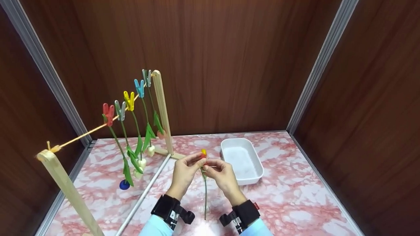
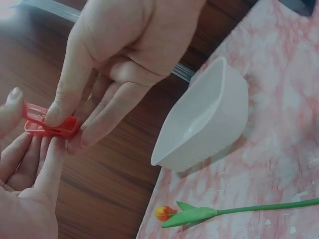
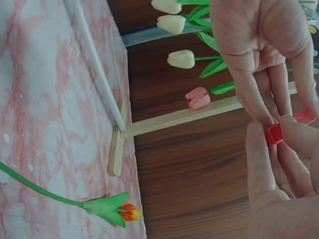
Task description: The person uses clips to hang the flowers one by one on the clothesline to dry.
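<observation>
A small red clothespin [image 2: 69, 126] sits between the fingertips of both hands, above the table. My left hand [image 1: 184, 172] pinches it from one side, and my right hand [image 1: 223, 177] pinches it from the other, fingertips close together. Beneath the hands an orange-yellow tulip [image 2: 192, 216] with green leaves and a long stem [image 1: 205, 200] lies on the table, its flower pointing away from me. In the head view the fingers hide much of the clothespin and the tulip's leaves.
Left of the hands stands a wooden rack [image 1: 163, 111] with a string [image 1: 87, 132]. Several tulips hang upside down there from coloured clothespins [image 1: 130, 101]. A white tray [image 1: 257, 160] sits behind and right of the hands. Brown panels enclose the marbled table [image 1: 295, 196].
</observation>
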Tool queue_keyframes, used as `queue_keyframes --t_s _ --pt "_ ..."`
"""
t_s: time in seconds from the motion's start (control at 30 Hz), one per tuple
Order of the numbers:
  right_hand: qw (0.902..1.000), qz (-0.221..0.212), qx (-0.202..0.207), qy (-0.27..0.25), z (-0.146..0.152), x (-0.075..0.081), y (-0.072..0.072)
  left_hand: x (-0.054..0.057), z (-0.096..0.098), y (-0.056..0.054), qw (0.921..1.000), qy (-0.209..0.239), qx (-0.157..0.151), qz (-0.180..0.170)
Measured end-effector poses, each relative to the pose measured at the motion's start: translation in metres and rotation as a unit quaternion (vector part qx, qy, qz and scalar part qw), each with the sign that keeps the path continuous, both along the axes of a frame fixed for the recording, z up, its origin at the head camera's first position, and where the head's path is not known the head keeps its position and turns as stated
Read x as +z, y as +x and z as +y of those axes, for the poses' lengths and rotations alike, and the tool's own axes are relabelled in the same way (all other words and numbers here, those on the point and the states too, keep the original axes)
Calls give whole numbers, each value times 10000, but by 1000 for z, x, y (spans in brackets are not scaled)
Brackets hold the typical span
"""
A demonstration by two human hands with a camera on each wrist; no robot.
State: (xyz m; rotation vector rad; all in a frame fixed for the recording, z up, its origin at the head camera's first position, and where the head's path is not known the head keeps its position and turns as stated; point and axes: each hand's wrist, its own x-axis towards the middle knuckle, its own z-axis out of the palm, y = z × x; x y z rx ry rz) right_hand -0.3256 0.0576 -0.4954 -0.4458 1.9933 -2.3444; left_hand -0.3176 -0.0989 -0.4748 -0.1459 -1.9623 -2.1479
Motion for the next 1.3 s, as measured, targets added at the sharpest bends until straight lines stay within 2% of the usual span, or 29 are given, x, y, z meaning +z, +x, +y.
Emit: queue_keyframes --t_s 0.3,0.47,0.67,0.73,0.77,0.8,0.83,0.87,0.9,0.93,1.0,1.03,1.1,1.13,1.17,1.3 --pt "9993 101 281 218 -3 -3 -4 -2 -6 -8 9995 -166 222 157" --pt "9983 327 353 333 -6 -2 -7 2 -8 -10 9992 61 319 239" --pt "9959 542 405 603 -1 3 -12 10 -9 -14 9990 395 216 72" --pt "9896 814 409 1111 5 2 -14 12 -10 -15 9988 450 195 71" --pt "9819 1053 378 1528 8 1 -15 13 -10 -16 9987 463 202 82" --pt "9671 1395 295 2105 12 -1 -15 13 -11 -17 9985 498 198 94" --pt "9446 1751 181 2770 15 -3 -16 14 -12 -18 9983 539 193 96" --pt "9132 2120 55 3480 18 -6 -16 14 -13 -19 9981 574 194 104" --pt "8730 2496 -89 4190 20 -10 -16 15 -14 -20 9981 565 215 114" --pt "8257 2870 -214 4851 21 -14 -17 15 -16 -20 9981 552 232 125" --pt "7210 3467 -384 5988 19 -25 -19 16 -18 -20 9983 516 264 112" --pt "6751 3654 -384 6397 16 -32 -20 16 -19 -19 9984 487 285 103" --pt "5921 4030 -405 6967 9 -47 -24 16 -22 -19 9986 414 313 124" --pt "5552 4178 -382 7182 5 -55 -26 17 -23 -18 9986 412 304 128" --pt "5242 4232 -349 7382 1 -63 -27 17 -23 -17 9986 415 290 121" --pt "4226 4445 -244 7895 -5 -96 -32 18 -22 -16 9989 388 232 120"
